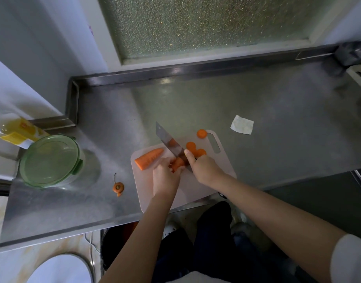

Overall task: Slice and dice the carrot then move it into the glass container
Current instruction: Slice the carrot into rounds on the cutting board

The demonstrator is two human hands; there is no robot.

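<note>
A stainless steel counter [277,123] is stretching beneath a frosted window [206,23]. A pink cutting board [187,188] is lying at its front edge. The left hand [165,174] is curling its fingers round a carrot chunk [178,163]. The right hand [204,168] is gripping a cleaver [169,141] (handle buried in the fist), with its blade angling down beside that chunk. A tapered carrot half [149,158] and round slices [192,149] are sitting on the board. The glass container [51,160], green lid on, is standing by the counter's left edge. A yellow package [16,131] behind it is showing too blurred to identify.
</note>
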